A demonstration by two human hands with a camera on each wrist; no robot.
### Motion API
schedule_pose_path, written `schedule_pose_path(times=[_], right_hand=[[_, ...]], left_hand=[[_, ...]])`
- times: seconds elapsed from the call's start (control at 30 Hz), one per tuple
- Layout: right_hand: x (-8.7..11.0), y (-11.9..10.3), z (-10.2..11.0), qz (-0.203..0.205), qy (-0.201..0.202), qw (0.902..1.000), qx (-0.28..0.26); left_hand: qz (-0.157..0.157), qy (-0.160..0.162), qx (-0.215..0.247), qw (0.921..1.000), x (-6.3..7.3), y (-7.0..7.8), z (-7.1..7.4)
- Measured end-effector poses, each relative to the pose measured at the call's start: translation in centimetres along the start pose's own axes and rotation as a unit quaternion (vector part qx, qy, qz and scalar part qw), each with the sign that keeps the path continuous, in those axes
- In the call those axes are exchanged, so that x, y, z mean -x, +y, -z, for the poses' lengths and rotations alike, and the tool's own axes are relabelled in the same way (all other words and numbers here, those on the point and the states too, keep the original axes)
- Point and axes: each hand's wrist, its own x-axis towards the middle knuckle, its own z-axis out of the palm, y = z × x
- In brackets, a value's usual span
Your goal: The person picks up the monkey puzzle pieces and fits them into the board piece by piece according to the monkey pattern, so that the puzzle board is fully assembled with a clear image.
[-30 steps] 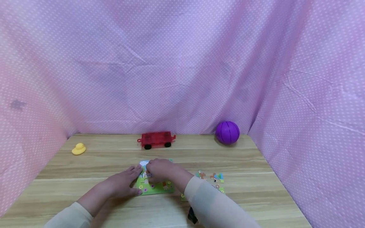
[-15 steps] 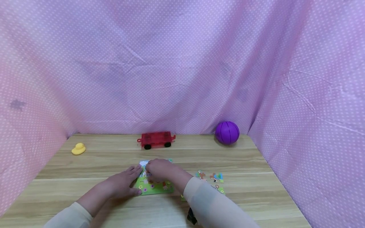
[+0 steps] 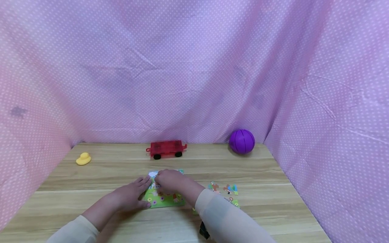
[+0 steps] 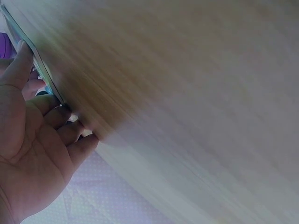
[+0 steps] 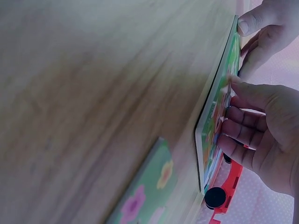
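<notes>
A flat jigsaw puzzle board (image 3: 165,203) with a green flowered picture lies on the table. My left hand (image 3: 131,194) rests at its left side, fingers extended, with fingertips and thumb touching the board's edge. My right hand (image 3: 171,182) is over the board's middle with bent fingers; thumb and fingertips pinch a puzzle piece against its surface, mostly hidden under the hand. In the right wrist view, the right fingers (image 5: 243,126) meet the board's face, with the left thumb (image 5: 252,21) on its far end. To the right, loose puzzle pieces (image 3: 231,189) lie partly behind my right forearm.
Behind the board stands a red toy wagon (image 3: 166,147). A purple ball (image 3: 241,141) sits at the back right, and a yellow rubber duck (image 3: 83,159) at the back left. Pink dotted cloth (image 3: 188,84) hangs around the wooden table (image 3: 115,168).
Under my right fingers the printed part on the board has shifted slightly, and the fingers have moved a touch. My left hand has stayed in place.
</notes>
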Motion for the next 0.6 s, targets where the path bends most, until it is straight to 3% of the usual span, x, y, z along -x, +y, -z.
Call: schedule_pose_path(times=[0.4, 0.6], right_hand=[[0.5, 1.6, -0.2, 0.028, -0.009, 0.9983, -0.051], [1.6, 3.6, 1.1, 0.034, 0.017, 0.9982, -0.046]], left_hand=[[0.005, -0.009, 0.007, 0.9999, 0.2, 0.4, 0.4], [0.013, -0.02, -0.008, 0.9997, -0.1, 0.4, 0.4]])
